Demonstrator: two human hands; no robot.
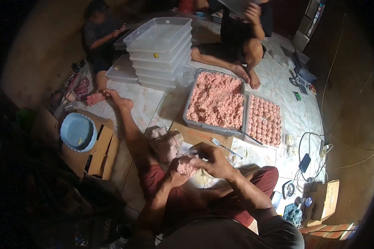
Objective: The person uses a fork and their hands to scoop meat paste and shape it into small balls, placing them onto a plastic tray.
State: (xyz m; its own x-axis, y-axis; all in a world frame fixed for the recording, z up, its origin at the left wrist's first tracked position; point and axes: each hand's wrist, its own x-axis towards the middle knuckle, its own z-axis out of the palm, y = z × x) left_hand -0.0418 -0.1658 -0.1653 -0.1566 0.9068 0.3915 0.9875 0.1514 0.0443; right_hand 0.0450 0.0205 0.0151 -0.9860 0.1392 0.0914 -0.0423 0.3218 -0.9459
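I sit on a tiled floor with my legs out in front. My left hand [178, 172] cups a pink lump of minced meat [187, 167]. My right hand [214, 159] is closed over the same lump from the right, fingers curled around it. A metal fork [224, 147] lies on the floor just beyond my right hand. Ahead stands a large grey tray [189, 112] filled with pink mince. To its right a second tray [282, 124] holds several rows of shaped pink balls.
A stack of clear plastic lidded boxes [160, 52] stands at the back. Two other people sit beyond the trays. A blue plastic bowl [78, 132] rests on cardboard at my left. A checked cloth [167, 143] lies by my knee. Cables and a phone [305, 162] lie at right.
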